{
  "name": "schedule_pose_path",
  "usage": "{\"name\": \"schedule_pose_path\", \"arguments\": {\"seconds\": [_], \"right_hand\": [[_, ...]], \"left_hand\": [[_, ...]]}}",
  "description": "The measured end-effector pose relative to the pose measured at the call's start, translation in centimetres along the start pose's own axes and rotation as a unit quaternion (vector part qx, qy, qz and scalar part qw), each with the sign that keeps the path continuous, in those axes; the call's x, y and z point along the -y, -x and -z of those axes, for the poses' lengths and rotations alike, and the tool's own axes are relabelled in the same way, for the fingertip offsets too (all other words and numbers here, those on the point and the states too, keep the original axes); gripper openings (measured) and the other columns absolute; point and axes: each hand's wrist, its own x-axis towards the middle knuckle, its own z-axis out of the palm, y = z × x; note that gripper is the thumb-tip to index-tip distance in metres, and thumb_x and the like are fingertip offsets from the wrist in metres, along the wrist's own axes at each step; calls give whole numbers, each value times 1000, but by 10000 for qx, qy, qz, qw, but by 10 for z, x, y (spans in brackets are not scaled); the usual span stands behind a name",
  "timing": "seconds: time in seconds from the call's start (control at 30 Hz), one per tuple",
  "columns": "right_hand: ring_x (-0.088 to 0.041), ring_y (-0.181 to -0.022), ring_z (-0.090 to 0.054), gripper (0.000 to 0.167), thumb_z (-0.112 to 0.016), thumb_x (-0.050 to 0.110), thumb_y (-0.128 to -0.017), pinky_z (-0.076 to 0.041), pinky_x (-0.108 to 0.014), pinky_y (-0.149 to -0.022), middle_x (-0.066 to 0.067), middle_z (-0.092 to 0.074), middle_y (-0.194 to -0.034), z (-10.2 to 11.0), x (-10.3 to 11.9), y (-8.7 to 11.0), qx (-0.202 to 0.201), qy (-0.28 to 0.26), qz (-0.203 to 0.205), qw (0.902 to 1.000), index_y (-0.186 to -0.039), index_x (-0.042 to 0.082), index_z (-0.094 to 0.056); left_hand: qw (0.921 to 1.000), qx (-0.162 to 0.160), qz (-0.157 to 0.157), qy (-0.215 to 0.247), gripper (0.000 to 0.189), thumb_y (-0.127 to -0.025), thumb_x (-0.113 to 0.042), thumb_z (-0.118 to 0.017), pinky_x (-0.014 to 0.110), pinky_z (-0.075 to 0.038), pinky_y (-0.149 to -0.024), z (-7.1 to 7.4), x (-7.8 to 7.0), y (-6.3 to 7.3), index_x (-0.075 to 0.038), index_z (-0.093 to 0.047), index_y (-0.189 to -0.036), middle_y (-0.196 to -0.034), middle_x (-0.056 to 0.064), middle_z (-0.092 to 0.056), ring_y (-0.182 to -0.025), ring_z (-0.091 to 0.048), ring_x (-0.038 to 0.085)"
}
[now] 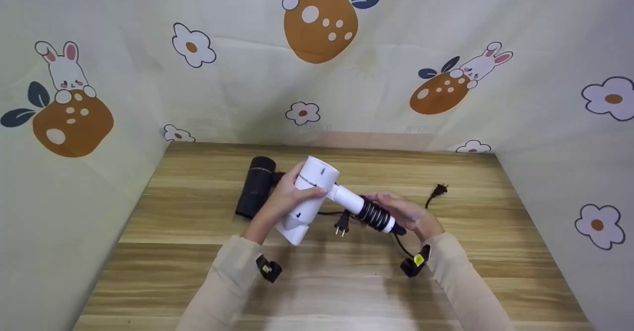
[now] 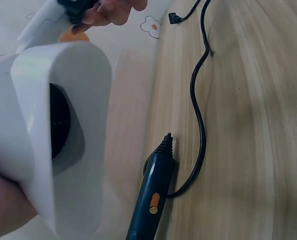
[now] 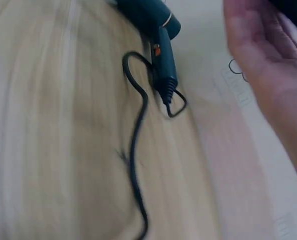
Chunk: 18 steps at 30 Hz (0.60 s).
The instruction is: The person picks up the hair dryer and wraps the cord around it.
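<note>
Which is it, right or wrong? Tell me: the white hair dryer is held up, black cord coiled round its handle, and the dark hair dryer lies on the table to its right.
Wrong on one point: in the head view, the dark hair dryer lies on the table to the left of the white hair dryer. The rest stands.

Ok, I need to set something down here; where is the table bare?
The table is bare in front, between the sleeves; at left, between black dryer and left wall; at right, between the right plug and right wall. The middle is crowded: white dryer, left hand, right hand and cord.
</note>
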Motion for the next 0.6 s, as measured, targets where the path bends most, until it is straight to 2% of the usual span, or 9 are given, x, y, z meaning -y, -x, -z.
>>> {"name": "schedule_pose_path", "arguments": {"seconds": [0.07, 0.13, 0.23, 0.3, 0.4, 0.5, 0.6], "right_hand": [[-16, -101, -61, 53, -60, 30, -89, -49, -28, -90, -3, -64, -111, -3, 0, -2, -598, 730, -456, 9945, -132, 1, -46], [-14, -97, -62, 52, -67, 20, -83, -50, -27, -89, -1, -65, -106, -8, 1, -7, -951, 1268, -676, 9850, -127, -3, -48], [-12, -90, -62, 36, -68, 11, -79, -51, -25, -83, 0, -66, -98, -17, -2, -13, -1316, 1714, -675, 9740, -111, 1, -55], [-11, -84, -61, 24, -67, 10, -79, -52, -22, -77, 1, -65, -91, -22, -5, -15, -1686, 1794, -507, 9679, -100, 6, -56], [-10, -79, -60, 17, -64, 9, -80, -51, -21, -70, 2, -63, -87, -27, -10, -15, -2253, 1792, -191, 9575, -94, 8, -55], [-10, -80, -62, 24, -64, 10, -80, -52, -22, -70, 2, -63, -90, -28, -14, -13, -2696, 1631, -41, 9491, -102, 6, -55], [-10, -82, -62, 40, -63, 8, -81, -52, -22, -72, 2, -63, -96, -26, -16, -9, -3090, 1366, 54, 9412, -118, 0, -51]], "left_hand": [[9993, 118, -66, -337, 82, -72, -31, -76, 34, -54, -69, -1, -1, 1, -16, -36, -142, -106, 12, -60, -84, -61, 21], [9973, 195, -137, -695, 84, -71, -34, -77, 32, -54, -68, -3, -1, 1, -17, -37, -142, -105, 11, -62, -83, -61, 20], [9926, 181, -251, -1174, 84, -70, -39, -77, 31, -53, -65, -5, -1, 0, -18, -38, -142, -104, 10, -63, -81, -61, 19], [9878, 28, -412, -1503, 83, -72, -41, -76, 31, -53, -65, -6, -1, -1, -19, -38, -142, -107, 12, -64, -81, -61, 21], [9743, -291, -773, -2095, 83, -74, -45, -73, 35, -52, -74, -9, -1, -3, -20, -36, -144, -123, 13, -58, -94, -59, 25], [9600, -569, -1165, -2482, 82, -78, -48, -69, 44, -47, -90, -10, -1, -4, -19, -32, -145, -138, 13, -47, -115, -50, 31], [9549, -741, -1402, -2510, 78, -81, -47, -66, 54, -38, -100, -10, -2, -3, -18, -32, -145, -141, 12, -43, -128, -40, 34]]}}
